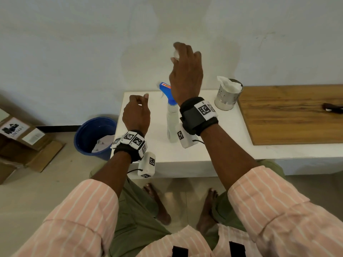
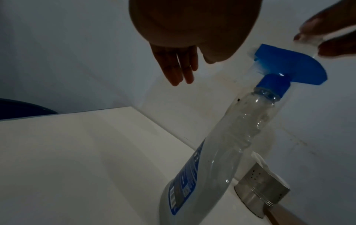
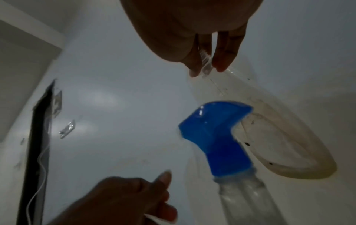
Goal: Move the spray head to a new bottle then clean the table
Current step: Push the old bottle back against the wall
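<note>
A clear bottle topped with the blue spray head stands upright on the white table. My right hand is raised above the spray head and pinches an empty clear bottle by its threaded neck. That bottle is almost invisible against the wall in the head view. To the left of the standing bottle, my left hand hovers over the table with relaxed fingers, holding nothing.
A steel perforated holder with tissue stands at the table's back right. A wooden board with a black object lies to the right. A blue bin and cardboard boxes sit on the floor at left.
</note>
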Demonstrator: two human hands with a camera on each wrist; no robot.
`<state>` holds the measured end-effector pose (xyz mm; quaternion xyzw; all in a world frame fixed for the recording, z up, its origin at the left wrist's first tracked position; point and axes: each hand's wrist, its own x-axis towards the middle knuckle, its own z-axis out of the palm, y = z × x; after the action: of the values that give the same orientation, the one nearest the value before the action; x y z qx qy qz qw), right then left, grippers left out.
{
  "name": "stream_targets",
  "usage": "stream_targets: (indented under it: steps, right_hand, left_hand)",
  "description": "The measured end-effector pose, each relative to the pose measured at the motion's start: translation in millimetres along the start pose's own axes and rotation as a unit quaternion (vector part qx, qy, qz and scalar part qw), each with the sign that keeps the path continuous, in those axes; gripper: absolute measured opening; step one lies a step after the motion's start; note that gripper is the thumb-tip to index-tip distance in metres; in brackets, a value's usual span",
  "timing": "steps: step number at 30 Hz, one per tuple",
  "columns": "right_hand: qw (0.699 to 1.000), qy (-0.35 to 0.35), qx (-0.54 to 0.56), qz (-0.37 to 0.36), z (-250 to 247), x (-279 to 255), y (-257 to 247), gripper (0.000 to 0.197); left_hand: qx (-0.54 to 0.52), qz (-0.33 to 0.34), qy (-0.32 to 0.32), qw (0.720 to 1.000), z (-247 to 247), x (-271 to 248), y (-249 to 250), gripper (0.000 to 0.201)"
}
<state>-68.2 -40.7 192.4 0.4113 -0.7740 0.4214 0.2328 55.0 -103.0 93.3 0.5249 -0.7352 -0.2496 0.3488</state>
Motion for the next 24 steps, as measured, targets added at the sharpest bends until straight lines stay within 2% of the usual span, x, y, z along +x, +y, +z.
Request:
stream_targets:
  steps: [4, 7, 14, 19, 24]
  right_hand:
    - [0.996, -0.024, 0.033, -0.083, 15.5, 9.9, -40.6, 0.038]
    - [0.991, -0.054, 0.062, -0.101, 35.7, 10.0, -61.9, 0.032]
    - [0.979, -0.181, 0.075, -0.056, 102.5, -1.6, -90.1, 0.033]
    - [0.968, -0.245, 0.058, 0.0, 156.1, -4.0, -95.3, 0.048]
    - [0.969, -0.245, 0.003, 0.02, 198.1, 7.1, -85.1, 0.054]
  left_hand:
    - [-0.013, -0.022, -0.022, 0.999, -1.9, 12.4, -18.0, 0.048]
    - [-0.023, -0.048, -0.037, 0.998, -6.3, 22.7, -34.0, 0.05]
    - [-0.032, -0.085, -0.063, 0.994, -13.5, 44.6, -75.6, 0.046]
    - [-0.048, -0.111, -0.085, 0.989, -14.1, 63.2, -101.8, 0.049]
    - [-0.058, -0.116, -0.104, 0.986, -7.4, 77.7, -113.1, 0.048]
